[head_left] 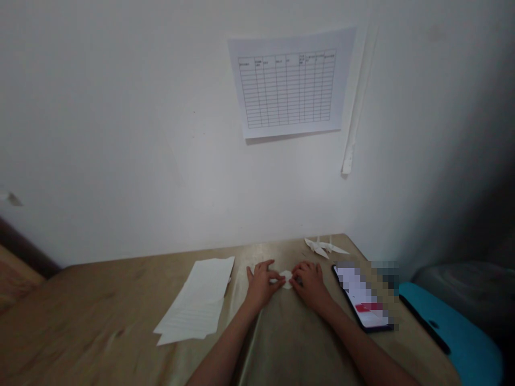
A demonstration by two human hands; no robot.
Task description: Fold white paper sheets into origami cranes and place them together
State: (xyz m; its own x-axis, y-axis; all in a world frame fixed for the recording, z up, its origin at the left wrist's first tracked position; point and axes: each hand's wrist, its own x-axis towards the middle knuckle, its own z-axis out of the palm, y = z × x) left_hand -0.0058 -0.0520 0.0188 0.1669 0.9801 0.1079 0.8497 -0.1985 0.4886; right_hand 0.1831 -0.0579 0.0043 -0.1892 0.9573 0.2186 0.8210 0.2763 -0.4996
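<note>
Reader: Position of the small paper piece (286, 279), relative to the fingers?

Legend: Directly between the two hands, low on the tan-covered table (120, 300), near the middle of its far half. The left hand (260, 283) meets its left edge, the right hand (310, 281) its right edge. Neither hand is nearer, since both touch it.

Reader: Finger state?

Legend: Both hands are curled palm-down. The left thumb and forefinger close on the left edge in a pinch. The right fingertips close on the right edge. How far the right thumb goes under the paper cannot be told at this size.

Reader: Long axis of the piece?

Legend: The visible part is a small pale patch, roughly as wide as it is deep. Its creases and true outline are too small to read. The line joining the two grips runs left to right, parallel to the table's near edge.

Reader: Surroundings?

Legend: A fanned stack of white sheets (199, 303) lies to the left, just beside the left hand. A phone (364, 297) lies to the right, near the right wrist. Folded paper cranes (324, 247) sit farther off, at the far right corner, well apart from the hands
</note>
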